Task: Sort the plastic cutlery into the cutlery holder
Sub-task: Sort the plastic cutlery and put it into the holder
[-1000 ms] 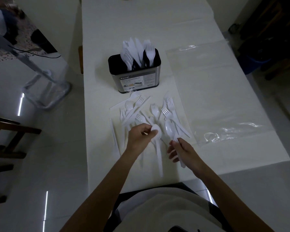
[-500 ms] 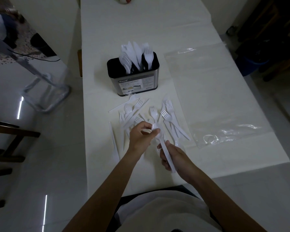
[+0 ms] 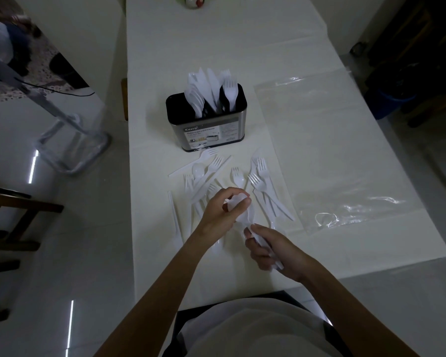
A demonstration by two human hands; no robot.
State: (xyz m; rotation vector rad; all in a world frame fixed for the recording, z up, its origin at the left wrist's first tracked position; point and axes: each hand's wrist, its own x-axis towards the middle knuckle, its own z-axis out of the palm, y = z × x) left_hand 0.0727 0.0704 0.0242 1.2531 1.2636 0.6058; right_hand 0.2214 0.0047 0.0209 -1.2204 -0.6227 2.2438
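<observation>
One holder (image 3: 209,132), one table (image 3: 216,47), one clear bag (image 3: 332,150). Two hands, the left hand (image 3: 222,210) and right hand (image 3: 273,248), grip one spoon (image 3: 248,216) between them. Loose on the table I make out about seven forks (image 3: 262,173) and one loose spoon (image 3: 197,170). The knives (image 3: 174,217) overlap too much to count.

Holder (image 3: 238,127): brushed metal wall, satin sheen, paper label. Cutlery (image 3: 262,185): white plastic, smooth. Bag (image 3: 345,163), right: clear plastic film, glossy, creased. Table (image 3: 216,47): matt white. Floor (image 3: 75,228), left: glossy tile.
</observation>
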